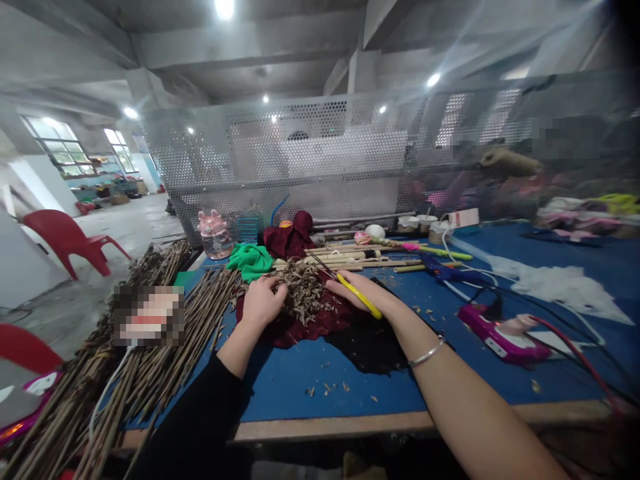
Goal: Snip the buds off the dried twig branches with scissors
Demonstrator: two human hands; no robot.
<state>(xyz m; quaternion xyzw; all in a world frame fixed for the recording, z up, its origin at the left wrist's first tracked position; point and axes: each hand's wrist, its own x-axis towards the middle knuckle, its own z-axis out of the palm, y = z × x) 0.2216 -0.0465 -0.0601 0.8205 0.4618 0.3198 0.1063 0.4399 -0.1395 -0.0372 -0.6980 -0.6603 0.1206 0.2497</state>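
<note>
A heap of dry, curled brown leaves [305,288] lies on a dark red cloth [295,333], with a black cloth [370,347] partly beneath it at the right. My left hand [263,300] is at the heap's left edge, fingers curled in on the dried leaves; its fingertips are partly hidden. On the other side, my right hand [363,293] holds scissors with yellow handles [360,295]. Their thin blades point up and left above the heap. A silver bangle circles my right wrist.
Long dry stalks [185,333] bundle along the table's left side, near a phone-like blurred device [150,317]. A green cloth [250,262], a pink-lidded jar [215,237] and bamboo sticks [345,255] lie behind. A purple power strip [500,337] with cables sits right. Perforated metal panels stand behind.
</note>
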